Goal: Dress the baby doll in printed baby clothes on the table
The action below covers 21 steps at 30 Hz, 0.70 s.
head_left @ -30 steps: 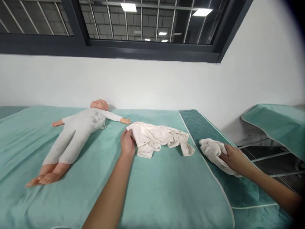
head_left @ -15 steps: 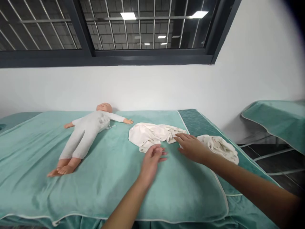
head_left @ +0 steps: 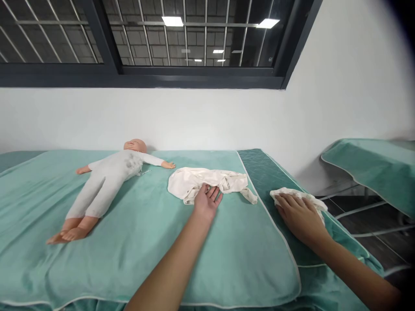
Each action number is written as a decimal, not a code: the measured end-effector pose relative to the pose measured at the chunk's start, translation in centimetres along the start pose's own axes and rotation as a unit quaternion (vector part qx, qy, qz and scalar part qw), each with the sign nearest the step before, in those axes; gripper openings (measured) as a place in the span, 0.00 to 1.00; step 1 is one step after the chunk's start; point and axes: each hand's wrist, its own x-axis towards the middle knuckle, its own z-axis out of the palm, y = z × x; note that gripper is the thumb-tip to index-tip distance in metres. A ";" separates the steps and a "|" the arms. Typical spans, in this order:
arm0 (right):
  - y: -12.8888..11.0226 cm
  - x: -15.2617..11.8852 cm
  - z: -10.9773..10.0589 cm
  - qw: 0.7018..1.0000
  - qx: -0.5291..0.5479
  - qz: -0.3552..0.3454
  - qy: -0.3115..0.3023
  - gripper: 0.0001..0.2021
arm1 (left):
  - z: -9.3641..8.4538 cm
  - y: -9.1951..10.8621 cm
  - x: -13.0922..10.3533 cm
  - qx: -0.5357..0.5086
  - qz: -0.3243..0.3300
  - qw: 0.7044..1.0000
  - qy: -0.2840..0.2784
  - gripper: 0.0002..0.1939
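Note:
My left hand (head_left: 208, 200) is palm up at the near edge of a crumpled cream baby garment (head_left: 223, 178); its fingers are apart and touch or nearly touch the cloth. Over at the right, my right hand (head_left: 300, 216) lies palm down with spread fingers on a second bunched, pale patterned cloth (head_left: 311, 199), covering much of it. Whether those fingers grip the cloth cannot be seen. A baby doll (head_left: 113, 177) in white clothing lies on its back at the left, arms stretched out, bare feet toward me.
A green velvety cover with pale piping (head_left: 145, 259) spreads over the bed. Darker green quilted cloth (head_left: 262, 172) shows along its right side. Beyond stands a white wall (head_left: 201, 121) below a dark-framed window (head_left: 201, 80). Another green-covered bed (head_left: 372, 166) is at the right, across a floor gap.
My right hand has moved right, from the cream garment onto the bunched cloth, which now sits more compressed. My left hand has turned palm up and shifted forward to the garment, whose right end has changed shape.

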 end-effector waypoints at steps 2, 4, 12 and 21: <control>0.1 0.0 -0.2 1.000 -0.003 0.000 -0.003 0.19 | 0.3 0.6 0.6 0.015 0.008 0.999 0.029 0.08; -0.1 0.1 -0.4 1.000 -0.003 -0.002 0.000 0.20 | 0.4 1.6 0.9 0.020 0.027 0.998 0.046 0.08; -4.6 4.4 -3.9 0.992 0.114 -0.023 0.038 0.20 | 1.7 7.1 2.1 0.055 0.092 0.991 0.077 0.04; -11.3 15.0 -17.2 0.894 0.403 -0.174 0.087 0.25 | 5.5 13.4 -7.9 0.315 0.250 0.892 -0.207 0.02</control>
